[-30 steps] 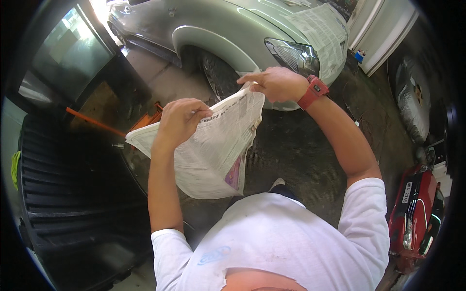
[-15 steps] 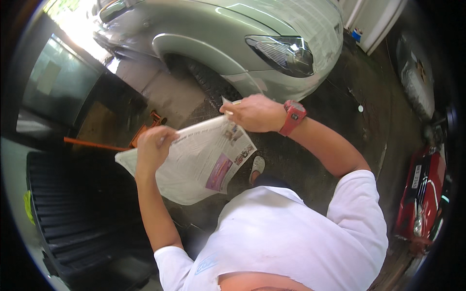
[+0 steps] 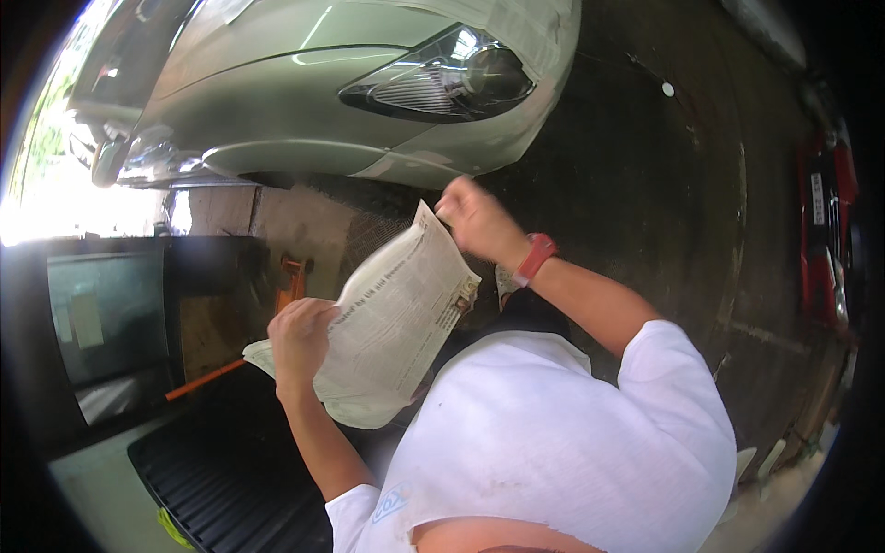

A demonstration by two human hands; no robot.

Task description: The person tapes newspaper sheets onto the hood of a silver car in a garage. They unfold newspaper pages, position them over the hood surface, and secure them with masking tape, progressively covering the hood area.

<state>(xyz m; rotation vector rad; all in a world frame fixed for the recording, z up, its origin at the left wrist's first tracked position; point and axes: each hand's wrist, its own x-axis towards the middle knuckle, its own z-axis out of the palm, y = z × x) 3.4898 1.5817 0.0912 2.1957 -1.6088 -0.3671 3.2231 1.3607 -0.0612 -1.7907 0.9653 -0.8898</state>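
Note:
A printed newspaper sheet (image 3: 396, 304) hangs in front of my white shirt, its lower part bowed and drooping. My left hand (image 3: 302, 339) is closed on its left part, with thumb and fingers pinching the upper edge. At the sheet's upper right my right hand (image 3: 479, 221), wearing a red wristwatch (image 3: 535, 259), is curled shut against the paper's side edge. Motion smears its fingers somewhat, and the fingertips are partly hidden. One pointed corner of the sheet sticks up just left of that hand. Beyond the paper is a silvery-green car (image 3: 277, 101) with a headlight (image 3: 442, 78).
Part of the car's front is covered with paper (image 3: 530, 28). To the left stand a dark-framed glass panel (image 3: 111, 313) and an orange metal tool with a long bar (image 3: 293, 276). A black ribbed panel (image 3: 230, 461) lies lower left. A red vehicle (image 3: 830, 230) is at far right.
The view has shifted, bringing the headlight closer. The right-hand portion of the sheet has swung round and narrowed, so its purple printed block no longer shows. My left hand keeps its hold.

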